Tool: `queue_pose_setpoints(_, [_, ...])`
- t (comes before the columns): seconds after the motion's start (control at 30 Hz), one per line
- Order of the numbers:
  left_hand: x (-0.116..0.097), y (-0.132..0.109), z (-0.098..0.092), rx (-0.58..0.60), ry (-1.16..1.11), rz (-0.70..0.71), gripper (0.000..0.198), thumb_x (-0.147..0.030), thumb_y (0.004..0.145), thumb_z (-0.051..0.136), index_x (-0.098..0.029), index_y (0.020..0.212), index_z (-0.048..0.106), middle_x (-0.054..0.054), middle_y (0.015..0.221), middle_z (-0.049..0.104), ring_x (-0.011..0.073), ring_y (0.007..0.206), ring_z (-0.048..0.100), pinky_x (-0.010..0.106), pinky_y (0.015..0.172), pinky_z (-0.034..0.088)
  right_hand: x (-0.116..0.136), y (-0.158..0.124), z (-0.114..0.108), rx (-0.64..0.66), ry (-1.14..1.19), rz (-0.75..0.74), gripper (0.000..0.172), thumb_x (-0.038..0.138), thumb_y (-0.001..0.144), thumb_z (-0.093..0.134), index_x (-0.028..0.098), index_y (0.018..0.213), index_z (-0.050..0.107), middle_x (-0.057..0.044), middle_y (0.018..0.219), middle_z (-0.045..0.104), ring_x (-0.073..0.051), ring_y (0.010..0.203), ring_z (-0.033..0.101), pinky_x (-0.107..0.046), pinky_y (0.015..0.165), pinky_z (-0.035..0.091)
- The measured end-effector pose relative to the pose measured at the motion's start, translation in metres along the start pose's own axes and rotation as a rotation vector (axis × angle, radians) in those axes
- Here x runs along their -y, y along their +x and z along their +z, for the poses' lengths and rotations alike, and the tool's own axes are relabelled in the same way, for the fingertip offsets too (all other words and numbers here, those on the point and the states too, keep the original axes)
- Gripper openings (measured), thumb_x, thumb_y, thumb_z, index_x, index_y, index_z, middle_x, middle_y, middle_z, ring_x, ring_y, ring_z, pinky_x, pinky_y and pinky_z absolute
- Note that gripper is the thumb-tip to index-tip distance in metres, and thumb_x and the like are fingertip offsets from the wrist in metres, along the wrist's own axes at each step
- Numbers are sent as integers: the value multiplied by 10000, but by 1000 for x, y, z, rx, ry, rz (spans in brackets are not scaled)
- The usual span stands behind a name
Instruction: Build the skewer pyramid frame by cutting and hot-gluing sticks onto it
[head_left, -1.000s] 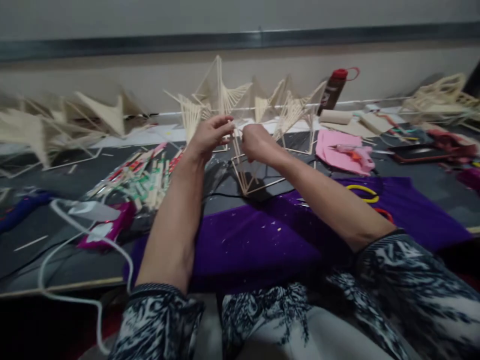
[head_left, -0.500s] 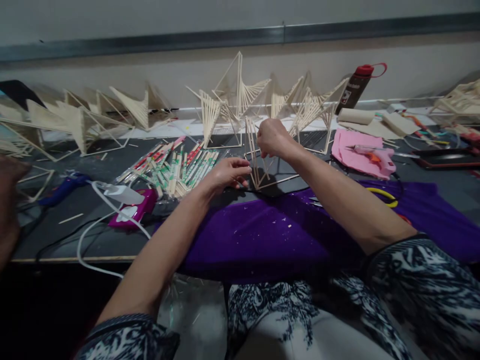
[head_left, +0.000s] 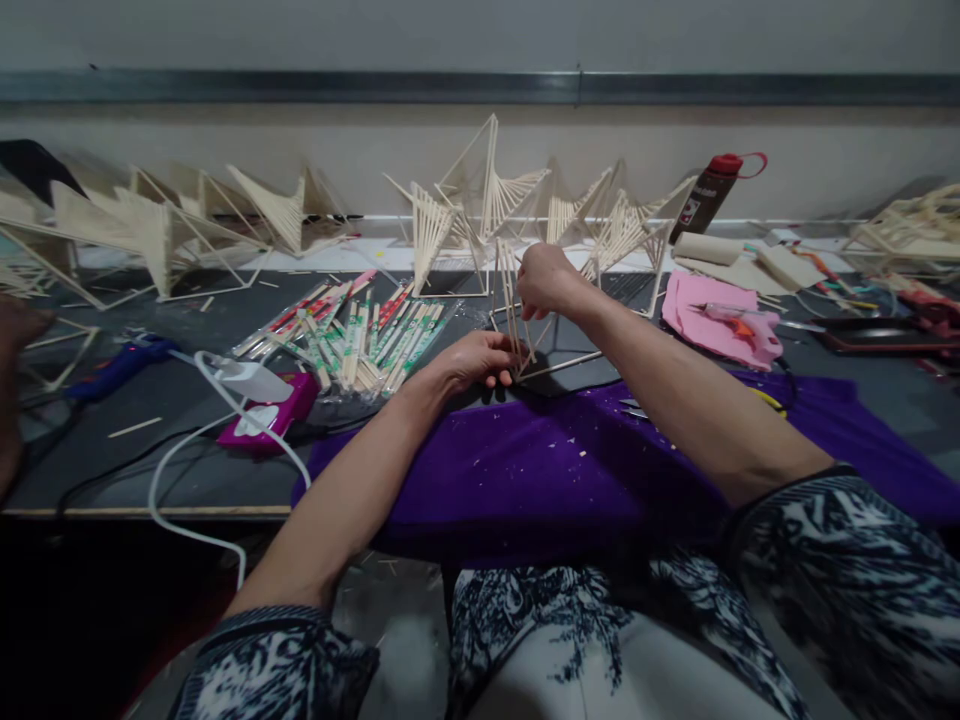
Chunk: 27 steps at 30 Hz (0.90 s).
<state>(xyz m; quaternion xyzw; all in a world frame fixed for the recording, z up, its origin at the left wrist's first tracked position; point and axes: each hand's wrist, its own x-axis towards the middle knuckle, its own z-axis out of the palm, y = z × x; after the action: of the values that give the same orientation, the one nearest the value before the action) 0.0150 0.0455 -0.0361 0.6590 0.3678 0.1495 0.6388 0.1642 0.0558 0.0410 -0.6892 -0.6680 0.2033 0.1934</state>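
Observation:
A small frame of thin wooden sticks (head_left: 568, 362) stands on the dark table in front of me, with several sticks rising from its near corner. My left hand (head_left: 484, 358) grips that lower corner, thumb and fingers closed around the stick bases. Above it, my right hand (head_left: 551, 280) is closed in a pinch on a wooden stick, beside the tops of the upright ones; its fingertips are partly hidden. A purple cloth (head_left: 510, 470) covers the table edge below both hands. Paper-wrapped chopsticks (head_left: 367, 335) lie in clear plastic left of my left hand.
Fanned stick models (head_left: 431, 235) line the back by the wall. At right are a pink glue gun (head_left: 731, 318) on pink cloth, scissors (head_left: 637, 408) and a brown bottle (head_left: 705, 200). Leftward sit a magenta power socket (head_left: 289, 410), a blue glue gun (head_left: 124, 365) and another person's hand (head_left: 22, 325).
My left hand has moved right, and its fingers have closed on the frame's lower corner. My right hand stays near the stick tops. The camera view has shifted slightly.

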Motion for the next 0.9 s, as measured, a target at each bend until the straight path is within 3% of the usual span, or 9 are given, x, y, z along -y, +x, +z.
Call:
queue_pose_setpoints(0.43, [-2,-1,7,16,31,27,192,-153,730,609,-120,916,642,85,876,680,78,518,595,131,354,313,10,-10,-1,1,20,29,156,89,767,591,67,615,619,-83,468,600,-236,507,650,-350,514,555])
queue_pose_setpoints(0.67, [-5,-1,7,44,38,22,192,-176,706,628,-113,887,649,88,861,680,80,519,590,130,349,310,10,-10,-2,33,6,50,207,55,768,538,62,581,624,-105,540,643,-227,523,657,-320,515,550])
queue_pose_setpoints(0.9, [-1,3,3,-8,-42,21,228,-225,703,644,-125,907,633,81,854,686,97,520,607,143,337,313,9,-6,1,30,-5,36,148,44,725,523,54,655,652,-105,592,676,-194,502,647,-270,486,535])
